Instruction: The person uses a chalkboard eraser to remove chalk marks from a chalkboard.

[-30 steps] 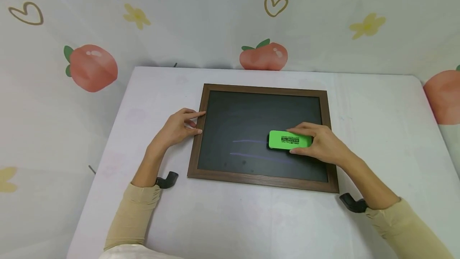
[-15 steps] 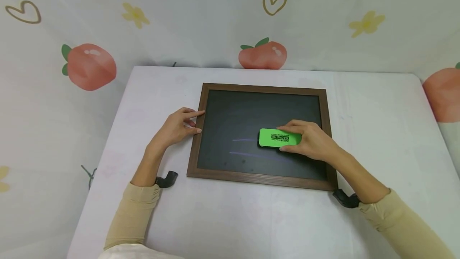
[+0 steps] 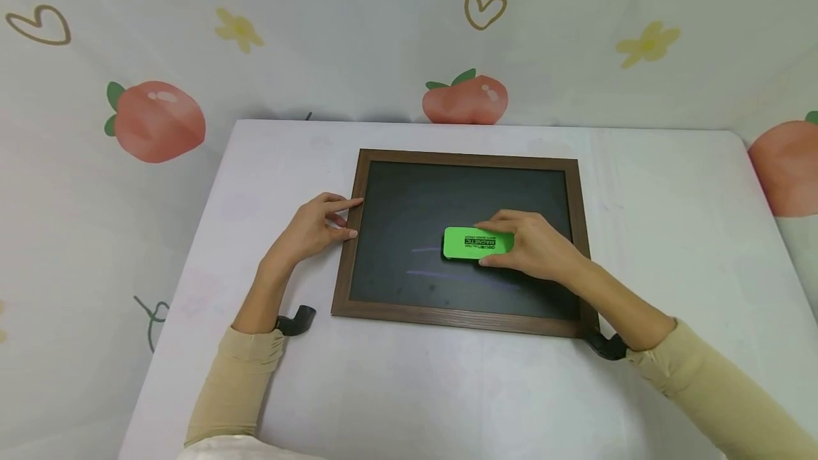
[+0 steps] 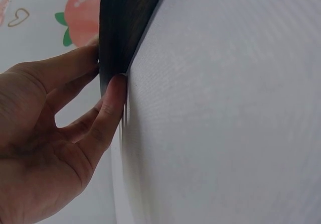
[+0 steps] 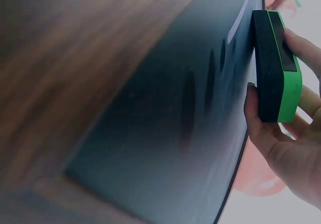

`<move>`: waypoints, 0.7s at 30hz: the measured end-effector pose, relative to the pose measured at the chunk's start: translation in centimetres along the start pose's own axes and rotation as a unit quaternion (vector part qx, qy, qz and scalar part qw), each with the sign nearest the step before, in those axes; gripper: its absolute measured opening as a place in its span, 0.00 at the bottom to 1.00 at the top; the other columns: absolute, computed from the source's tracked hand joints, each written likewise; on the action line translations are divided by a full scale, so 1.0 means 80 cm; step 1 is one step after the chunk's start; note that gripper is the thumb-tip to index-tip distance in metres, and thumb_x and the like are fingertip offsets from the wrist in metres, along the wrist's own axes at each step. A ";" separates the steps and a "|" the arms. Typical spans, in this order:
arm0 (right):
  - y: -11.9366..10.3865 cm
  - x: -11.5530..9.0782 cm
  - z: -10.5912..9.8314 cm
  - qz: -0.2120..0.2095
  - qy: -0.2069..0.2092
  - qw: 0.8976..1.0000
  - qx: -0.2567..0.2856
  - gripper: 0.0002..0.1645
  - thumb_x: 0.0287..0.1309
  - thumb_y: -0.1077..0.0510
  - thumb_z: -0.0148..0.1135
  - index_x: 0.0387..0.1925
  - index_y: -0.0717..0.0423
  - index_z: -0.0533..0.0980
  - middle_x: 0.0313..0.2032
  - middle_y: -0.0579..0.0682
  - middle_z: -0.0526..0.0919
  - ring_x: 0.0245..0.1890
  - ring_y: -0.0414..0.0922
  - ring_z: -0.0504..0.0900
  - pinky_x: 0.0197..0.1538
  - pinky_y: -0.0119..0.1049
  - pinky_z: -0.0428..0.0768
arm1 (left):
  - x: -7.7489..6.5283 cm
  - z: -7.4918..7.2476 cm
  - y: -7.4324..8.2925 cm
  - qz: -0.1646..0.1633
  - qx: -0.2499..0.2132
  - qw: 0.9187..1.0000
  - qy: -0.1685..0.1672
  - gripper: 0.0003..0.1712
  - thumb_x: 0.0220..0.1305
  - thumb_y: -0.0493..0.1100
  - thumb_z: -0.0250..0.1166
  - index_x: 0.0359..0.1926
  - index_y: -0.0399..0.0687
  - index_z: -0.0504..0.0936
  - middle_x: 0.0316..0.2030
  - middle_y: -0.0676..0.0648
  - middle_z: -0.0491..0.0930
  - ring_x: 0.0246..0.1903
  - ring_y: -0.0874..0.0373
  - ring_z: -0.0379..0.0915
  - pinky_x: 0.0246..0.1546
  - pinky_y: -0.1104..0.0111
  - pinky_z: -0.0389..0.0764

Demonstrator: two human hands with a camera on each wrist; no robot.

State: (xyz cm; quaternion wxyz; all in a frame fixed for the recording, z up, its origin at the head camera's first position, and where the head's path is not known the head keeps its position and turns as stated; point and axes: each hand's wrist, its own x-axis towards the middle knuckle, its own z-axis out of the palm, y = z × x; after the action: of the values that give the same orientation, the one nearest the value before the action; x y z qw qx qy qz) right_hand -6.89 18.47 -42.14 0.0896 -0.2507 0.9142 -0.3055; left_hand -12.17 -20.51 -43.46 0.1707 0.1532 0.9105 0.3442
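Observation:
A small blackboard [image 3: 409, 204] in a brown wooden frame [image 3: 447, 313] lies flat on the white table. My right hand [image 3: 537, 247] grips a green magnetic board eraser [image 3: 473, 243] by its sides, thumb on the near side and fingers on the far side. In the right wrist view the eraser's dark pad [image 5: 266, 68] faces the board. Two faint purple lines [image 3: 434, 273] show on the board, the upper one partly hidden by the eraser. My left hand [image 3: 318, 224] touches the frame's left edge with index finger and thumb; in the left wrist view its thumb [image 4: 116, 96] rests against the frame's outer side.
The white table [image 3: 409, 389] extends around the board on all sides. Behind it hangs a pale cloth [image 3: 358, 34] printed with peaches, hearts and flowers. A black wrist-worn piece [image 3: 297, 320] sits by the left wrist, and another [image 3: 606, 345] hangs over the board's near right corner.
My right hand has slid the eraser leftward across the board, covering more of the upper purple line, whose visible part is now shorter. The left hand stays at the frame.

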 end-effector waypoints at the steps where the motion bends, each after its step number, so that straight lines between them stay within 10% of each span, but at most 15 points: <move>1: -0.002 0.002 0.001 0.000 -0.001 1.000 0.000 0.35 0.46 0.48 0.81 0.57 0.55 0.81 0.43 0.47 0.83 0.36 0.41 0.76 0.36 0.34 0.73 | 0.000 0.000 0.000 0.001 -0.001 1.000 0.000 0.39 0.57 0.35 0.74 0.69 0.49 0.73 0.62 0.38 0.69 0.46 0.48 0.79 0.45 0.57 0.80; 21: -0.046 0.049 0.026 -0.009 -0.025 1.000 -0.009 0.35 0.46 0.49 0.81 0.57 0.54 0.81 0.43 0.46 0.83 0.37 0.41 0.76 0.37 0.34 0.73 | 0.003 0.002 -0.004 0.002 -0.006 1.000 0.004 0.39 0.56 0.35 0.75 0.69 0.50 0.73 0.62 0.39 0.70 0.45 0.49 0.79 0.44 0.57 0.80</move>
State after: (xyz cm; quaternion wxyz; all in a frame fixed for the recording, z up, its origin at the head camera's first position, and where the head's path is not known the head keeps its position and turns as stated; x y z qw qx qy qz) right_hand -8.11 12.86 -41.67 0.1077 -0.2672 0.9123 -0.2912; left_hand -12.36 -20.57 -43.85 0.1671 0.1521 0.9088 0.3507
